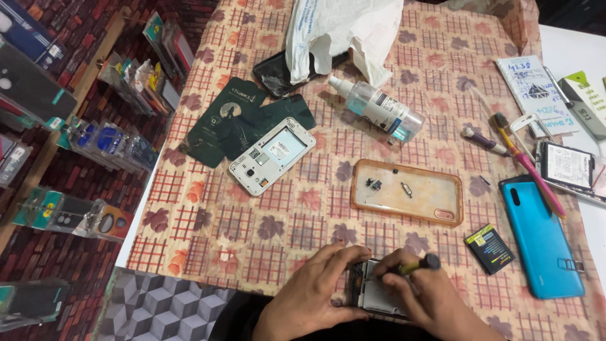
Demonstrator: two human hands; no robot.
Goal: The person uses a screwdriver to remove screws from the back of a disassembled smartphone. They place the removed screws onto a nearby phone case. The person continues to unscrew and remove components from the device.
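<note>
An opened phone [377, 295], back cover off, lies at the near edge of a patterned tablecloth [252, 233]. The left hand [315, 290] curls around its left side, fingers closed on the frame. The right hand [429, 293] grips a yellow-handled screwdriver [411, 266], its tip down on the phone's upper part, though the exact spot is hard to see. Just beyond lies a clear phone case [407, 192] holding small screws and parts. To the right sit a small black battery [490, 248] and a turquoise phone [541, 237]. Farther back are a white phone frame [271, 155] and a spray bottle [379, 108].
</note>
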